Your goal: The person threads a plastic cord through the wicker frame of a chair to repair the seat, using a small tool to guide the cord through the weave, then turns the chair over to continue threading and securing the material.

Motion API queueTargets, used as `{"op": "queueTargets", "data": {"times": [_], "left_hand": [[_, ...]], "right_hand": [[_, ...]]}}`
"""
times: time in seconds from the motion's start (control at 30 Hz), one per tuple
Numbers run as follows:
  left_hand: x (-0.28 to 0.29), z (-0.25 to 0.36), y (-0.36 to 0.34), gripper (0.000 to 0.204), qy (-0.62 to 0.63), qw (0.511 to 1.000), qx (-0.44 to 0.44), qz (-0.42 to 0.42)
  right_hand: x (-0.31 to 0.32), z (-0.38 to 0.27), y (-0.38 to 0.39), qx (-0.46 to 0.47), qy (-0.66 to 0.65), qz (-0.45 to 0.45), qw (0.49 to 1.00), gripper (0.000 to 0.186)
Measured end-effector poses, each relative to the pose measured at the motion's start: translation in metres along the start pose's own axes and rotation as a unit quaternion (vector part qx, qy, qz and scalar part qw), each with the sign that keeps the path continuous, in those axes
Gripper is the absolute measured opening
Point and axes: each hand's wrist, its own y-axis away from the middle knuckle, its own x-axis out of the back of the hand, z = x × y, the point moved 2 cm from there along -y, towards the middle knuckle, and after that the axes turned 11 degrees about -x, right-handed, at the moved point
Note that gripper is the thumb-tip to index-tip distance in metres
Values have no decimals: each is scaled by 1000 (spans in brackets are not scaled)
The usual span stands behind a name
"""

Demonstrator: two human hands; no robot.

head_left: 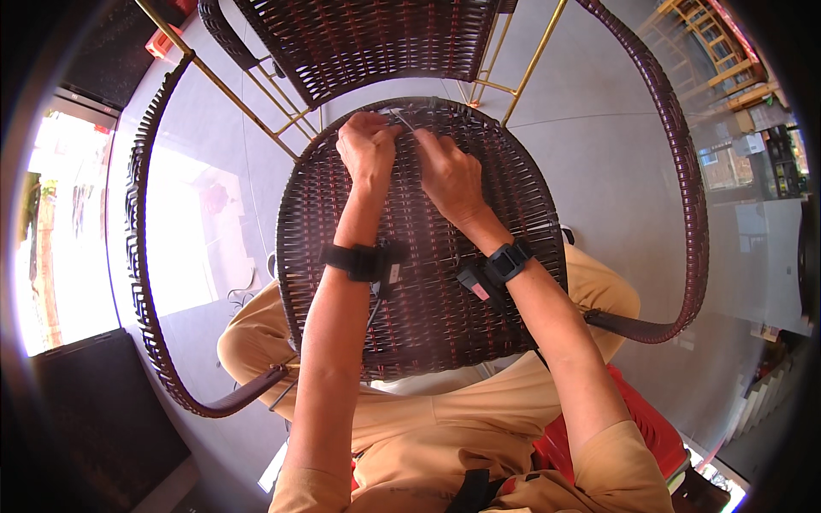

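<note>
A dark brown and red woven chair seat (419,316) lies across my lap. At its far rim, my left hand (366,150) is closed, fingers pinched on the weave or a strand that I cannot make out clearly. Just right of it, my right hand (449,171) is closed on a thin metal tool (402,118), whose tip reaches the rim beside my left fingers. Behind the seat stands a woven back panel (376,43) on gold metal frame tubes.
Curved wrapped chair arms (688,197) arch on both sides. A red stool (633,410) is under me. Wooden chairs (718,47) stand at the upper right, a red object (164,41) at the upper left, and a dark box (103,410) at the lower left.
</note>
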Motion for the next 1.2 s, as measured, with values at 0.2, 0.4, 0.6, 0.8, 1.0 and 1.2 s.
{"op": "queueTargets", "data": {"times": [0.2,0.4,0.6,0.8,1.0,1.2], "left_hand": [[-3,15,9,26,-88,994,-60,-11],[-3,-6,4,30,-63,996,-61,31],[-9,-6,-1,30,-61,994,-72,57],[-10,6,-7,29,-127,985,-101,59],[-2,15,-4,23,-136,986,-73,65],[10,14,15,39,-45,993,-87,62]], "right_hand": [[3,4,0,-1,12,0,1000,31],[2,0,0,1,4,2,1000,31],[3,-1,-1,7,2,6,1000,29],[8,0,-4,-18,5,-5,1000,25],[57,-11,16,-80,-17,-74,994,22],[84,-5,56,-78,83,-149,982,33]]}}
